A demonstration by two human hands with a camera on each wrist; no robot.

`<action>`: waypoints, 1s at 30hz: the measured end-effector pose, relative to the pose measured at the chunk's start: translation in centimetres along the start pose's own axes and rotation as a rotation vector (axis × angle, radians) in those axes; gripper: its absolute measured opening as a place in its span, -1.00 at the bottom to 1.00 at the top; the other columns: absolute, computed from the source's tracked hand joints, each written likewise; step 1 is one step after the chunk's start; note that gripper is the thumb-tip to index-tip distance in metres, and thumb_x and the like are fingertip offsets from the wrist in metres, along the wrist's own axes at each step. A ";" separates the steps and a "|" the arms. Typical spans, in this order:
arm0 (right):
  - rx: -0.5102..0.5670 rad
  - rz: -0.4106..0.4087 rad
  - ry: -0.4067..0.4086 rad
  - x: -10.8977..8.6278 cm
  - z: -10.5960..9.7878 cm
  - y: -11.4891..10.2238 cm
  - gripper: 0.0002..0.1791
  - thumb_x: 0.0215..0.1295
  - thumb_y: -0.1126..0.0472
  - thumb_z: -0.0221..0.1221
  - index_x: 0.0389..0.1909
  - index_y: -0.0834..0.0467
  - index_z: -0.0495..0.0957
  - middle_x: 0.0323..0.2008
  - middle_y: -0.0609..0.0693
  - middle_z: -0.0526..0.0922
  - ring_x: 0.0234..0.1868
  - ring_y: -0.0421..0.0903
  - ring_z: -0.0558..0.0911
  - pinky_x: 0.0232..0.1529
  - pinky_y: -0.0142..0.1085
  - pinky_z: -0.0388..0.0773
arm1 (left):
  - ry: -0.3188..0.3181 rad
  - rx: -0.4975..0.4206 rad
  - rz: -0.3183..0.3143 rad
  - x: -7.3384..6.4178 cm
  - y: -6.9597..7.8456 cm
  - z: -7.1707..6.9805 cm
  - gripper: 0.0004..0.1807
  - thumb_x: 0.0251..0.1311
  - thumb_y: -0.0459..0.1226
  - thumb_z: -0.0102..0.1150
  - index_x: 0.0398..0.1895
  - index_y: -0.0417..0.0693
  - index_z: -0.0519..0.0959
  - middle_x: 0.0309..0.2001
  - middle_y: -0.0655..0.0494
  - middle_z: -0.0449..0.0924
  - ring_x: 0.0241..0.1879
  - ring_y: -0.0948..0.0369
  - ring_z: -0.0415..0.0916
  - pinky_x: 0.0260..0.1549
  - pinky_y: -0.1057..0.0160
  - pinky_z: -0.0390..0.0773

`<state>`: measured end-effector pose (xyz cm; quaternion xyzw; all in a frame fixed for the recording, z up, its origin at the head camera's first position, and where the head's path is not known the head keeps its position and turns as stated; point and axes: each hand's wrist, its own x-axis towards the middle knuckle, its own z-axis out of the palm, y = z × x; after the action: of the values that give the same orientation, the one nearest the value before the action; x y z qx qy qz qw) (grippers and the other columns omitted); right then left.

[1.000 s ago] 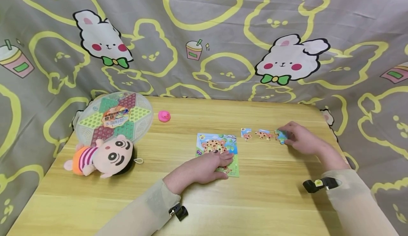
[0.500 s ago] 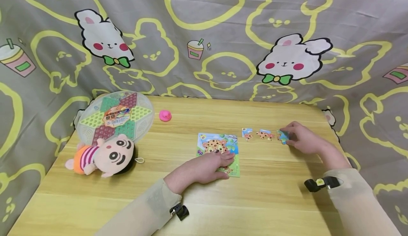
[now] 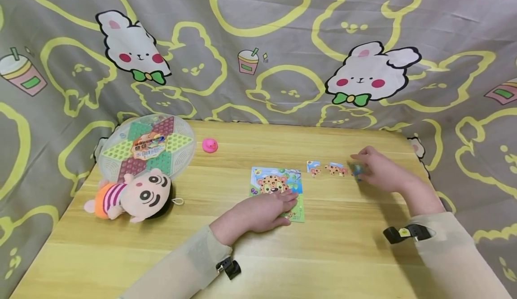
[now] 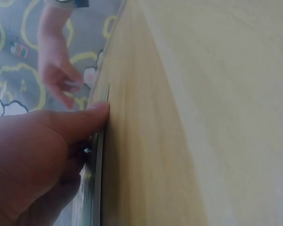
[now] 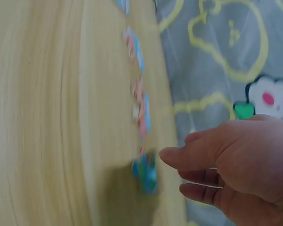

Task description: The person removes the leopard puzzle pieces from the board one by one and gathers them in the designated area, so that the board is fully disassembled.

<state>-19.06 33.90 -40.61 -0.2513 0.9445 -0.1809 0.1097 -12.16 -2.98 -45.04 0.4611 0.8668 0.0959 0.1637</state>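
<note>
My left hand (image 3: 268,209) rests over the leopard puzzle board (image 3: 299,213), fingers spread on the picture and covering its middle. In the left wrist view the thumb (image 4: 96,113) lies along the board's edge (image 4: 98,188). On the right, my right hand (image 3: 381,171) hovers just above a blue-green puzzle piece (image 3: 357,171), partly hiding it. The right wrist view shows a gap between the loosely bent fingers (image 5: 172,155) and that piece (image 5: 146,174), which lies on the table. Left of it, two more pieces sit in a row: a spotted one (image 3: 335,169) and a blue-cornered one (image 3: 313,169).
A round Chinese checkers board (image 3: 111,164) lies at the back left, with a plush doll (image 3: 141,195) in front of it. A small pink duck (image 3: 210,145) stands near the table's back edge. A patterned grey curtain (image 3: 282,106) borders the table (image 3: 323,263).
My right hand has let go of the blue-green piece and risen slightly off it. The left hand stays on the puzzle board.
</note>
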 end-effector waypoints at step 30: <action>0.073 -0.175 -0.091 6.4 4.2 -12.0 -0.45 0.42 0.29 0.36 0.38 0.31 0.54 0.05 0.15 0.55 -0.05 0.04 0.61 -0.01 -0.08 0.63 | 0.192 -0.129 0.047 -6.4 -3.0 0.9 -0.46 0.57 -0.08 0.17 0.51 -0.03 0.48 0.52 0.06 0.37 0.51 0.17 0.31 0.48 0.11 0.29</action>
<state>-18.00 19.68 -40.45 -0.3364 0.9058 -0.2125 0.1455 -10.77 -9.94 -45.59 0.4587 0.8594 0.1991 0.1068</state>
